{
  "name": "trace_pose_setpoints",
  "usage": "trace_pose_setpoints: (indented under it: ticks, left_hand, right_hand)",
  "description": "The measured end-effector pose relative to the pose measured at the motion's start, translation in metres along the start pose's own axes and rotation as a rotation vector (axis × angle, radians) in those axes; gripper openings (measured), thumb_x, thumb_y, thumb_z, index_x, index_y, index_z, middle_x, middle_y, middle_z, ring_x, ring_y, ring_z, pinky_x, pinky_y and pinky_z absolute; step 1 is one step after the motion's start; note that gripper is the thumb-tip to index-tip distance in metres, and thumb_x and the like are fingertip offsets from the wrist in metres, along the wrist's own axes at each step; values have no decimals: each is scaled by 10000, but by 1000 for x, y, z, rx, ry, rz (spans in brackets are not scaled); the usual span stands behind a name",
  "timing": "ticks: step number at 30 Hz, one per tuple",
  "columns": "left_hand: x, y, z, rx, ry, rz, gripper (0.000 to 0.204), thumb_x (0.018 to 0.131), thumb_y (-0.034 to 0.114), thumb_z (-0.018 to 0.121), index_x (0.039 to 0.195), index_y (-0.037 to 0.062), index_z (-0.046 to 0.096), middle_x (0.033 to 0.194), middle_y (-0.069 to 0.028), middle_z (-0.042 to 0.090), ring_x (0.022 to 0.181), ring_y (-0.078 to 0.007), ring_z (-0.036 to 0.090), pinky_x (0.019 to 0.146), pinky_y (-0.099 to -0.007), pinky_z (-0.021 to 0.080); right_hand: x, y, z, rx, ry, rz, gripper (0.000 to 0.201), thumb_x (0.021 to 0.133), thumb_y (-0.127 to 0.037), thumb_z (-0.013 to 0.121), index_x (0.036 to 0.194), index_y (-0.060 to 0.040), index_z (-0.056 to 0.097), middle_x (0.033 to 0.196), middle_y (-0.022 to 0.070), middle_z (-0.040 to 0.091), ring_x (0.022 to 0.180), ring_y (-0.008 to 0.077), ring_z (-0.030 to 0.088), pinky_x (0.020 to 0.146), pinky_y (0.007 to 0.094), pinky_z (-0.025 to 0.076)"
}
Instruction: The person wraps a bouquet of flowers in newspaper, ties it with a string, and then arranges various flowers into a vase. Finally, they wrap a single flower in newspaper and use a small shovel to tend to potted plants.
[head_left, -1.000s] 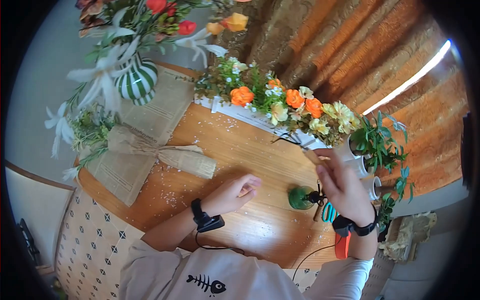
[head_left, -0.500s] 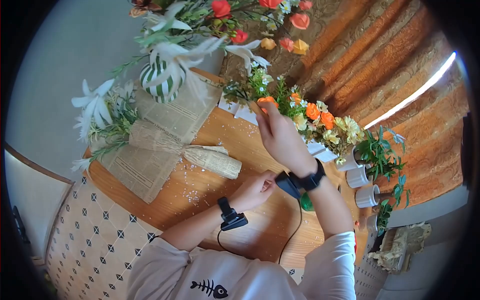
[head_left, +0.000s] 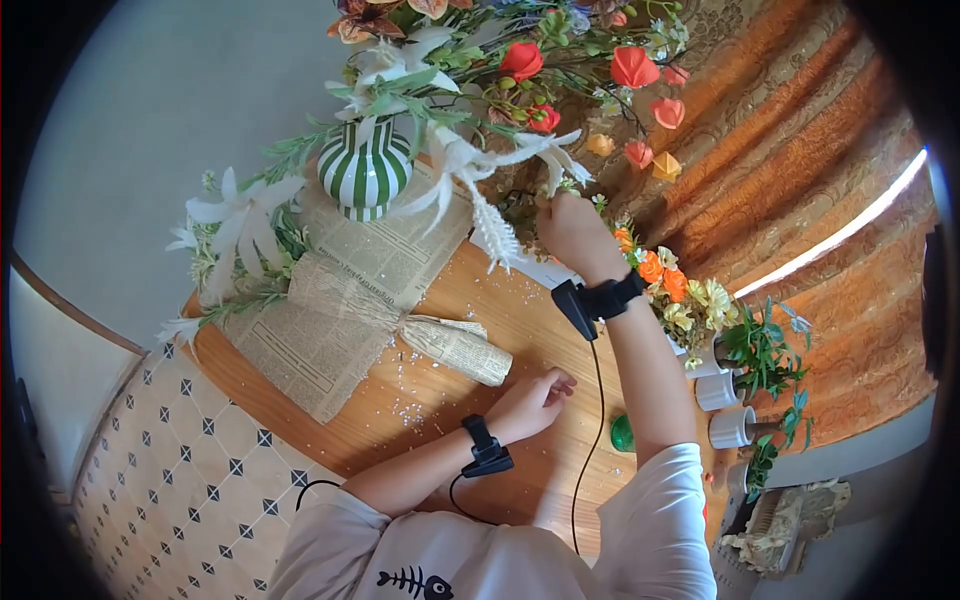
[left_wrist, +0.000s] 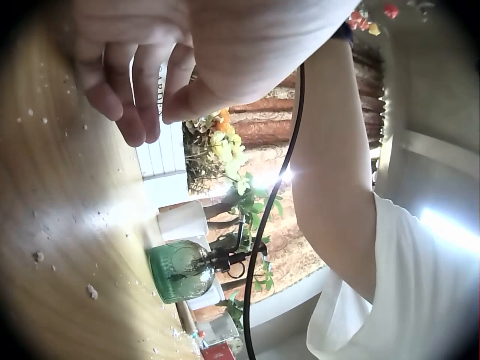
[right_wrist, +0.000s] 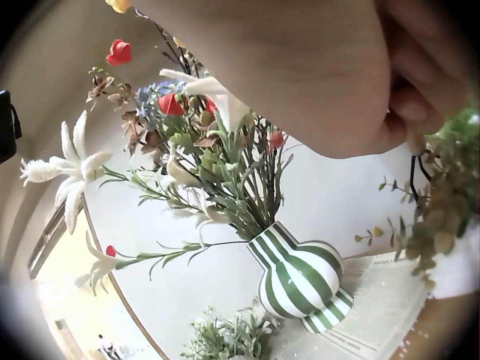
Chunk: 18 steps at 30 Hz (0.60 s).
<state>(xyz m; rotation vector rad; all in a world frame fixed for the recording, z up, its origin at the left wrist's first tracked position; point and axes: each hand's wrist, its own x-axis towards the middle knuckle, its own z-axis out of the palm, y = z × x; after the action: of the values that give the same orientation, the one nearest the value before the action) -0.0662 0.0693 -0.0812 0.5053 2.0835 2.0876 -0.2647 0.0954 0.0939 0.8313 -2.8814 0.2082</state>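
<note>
My right hand (head_left: 582,238) reaches over the back of the table beside the orange flowers (head_left: 662,272). In the right wrist view its fingers (right_wrist: 414,105) curl round a light-coloured handle (right_wrist: 415,142), mostly hidden, with thin black loops (right_wrist: 420,177) beyond it near small-leaved greenery (right_wrist: 442,217). My left hand (head_left: 532,405) is low over the table, fingers loosely bent and holding nothing, near the gathered end of a newsprint-wrapped bouquet (head_left: 450,345). A green glass bottle (head_left: 622,433) stands to its right; the left wrist view shows the bottle's (left_wrist: 180,270) black spray top.
A green-and-white striped vase (head_left: 365,172) of flowers stands on newsprint (head_left: 330,375) at the back left. White pots (head_left: 732,427) with plants line the right edge, and curtains (head_left: 800,190) hang behind. White bits (head_left: 405,400) are scattered on the tabletop (head_left: 490,300).
My right hand has moved from beside the green bottle towards the back of the table, closer to the vase. My left hand is slightly farther right. The head view has shifted.
</note>
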Motion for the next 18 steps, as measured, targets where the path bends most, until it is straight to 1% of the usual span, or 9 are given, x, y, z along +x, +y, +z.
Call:
trace_pose_setpoints:
  ticks: [2,6,7,9,11,15,16,17,18]
  left_hand:
    - [0,0,2,-23,-7,6,246,1034,40,587,1268,14,660,1203,-135,769,1122,-246,751,974,-357,580]
    - [0,5,0,-43,-3,-16,235,1047,47,579,1263,10,664,1197,-132,772,1113,-241,753,971,-352,579]
    - [0,4,0,-43,-10,-19,235,1047,47,579,1263,10,664,1197,-132,772,1113,-241,753,971,-352,579]
    - [1,3,-1,-29,-13,1,262,1009,3,585,1267,-9,631,1211,-177,755,1124,-288,749,968,-372,589]
    - [0,8,-2,-24,-12,-14,257,1014,9,585,1267,-8,632,1207,-177,757,1120,-289,750,967,-372,589]
    - [1,7,-3,-16,14,-6,238,1029,27,586,1259,-11,635,1171,-169,768,1097,-289,757,953,-372,591]
    - [1,8,-3,-16,10,-6,238,1029,27,586,1259,-11,635,1171,-169,768,1097,-289,757,953,-372,591]
    - [1,8,-3,-18,9,-36,242,1042,49,589,1271,6,653,1179,-137,775,1090,-252,756,958,-354,582]
    - [1,9,-3,-19,6,-65,246,1054,72,592,1282,23,670,1187,-106,782,1082,-215,756,963,-337,573]
  right_hand:
    - [-10,1,-7,40,130,-36,332,1030,-203,580,920,97,670,852,356,691,858,524,707,800,583,566]
    - [-8,8,5,54,97,26,285,989,-166,599,920,103,665,861,370,688,871,529,707,820,587,569]
    - [-10,3,4,36,93,-2,261,972,-154,598,909,85,682,849,354,696,856,508,721,806,576,584]
    - [-3,7,21,3,91,9,252,968,-155,599,903,69,694,839,336,704,844,495,729,799,566,595]
    - [0,2,25,-81,107,15,227,954,-156,603,883,20,727,816,281,726,811,455,749,770,537,623]
    - [-8,-6,20,-97,87,47,220,955,-152,604,889,16,729,824,271,734,798,450,750,754,533,628]
    - [-11,-8,15,-98,69,24,203,949,-119,583,977,48,695,868,278,746,821,440,764,752,515,635]
    - [-13,-10,11,-99,52,2,229,943,-86,561,1066,80,661,911,286,758,844,431,779,750,497,641]
    - [-13,-12,10,-99,54,9,229,943,-86,561,1066,80,661,911,286,758,844,431,779,750,497,641]
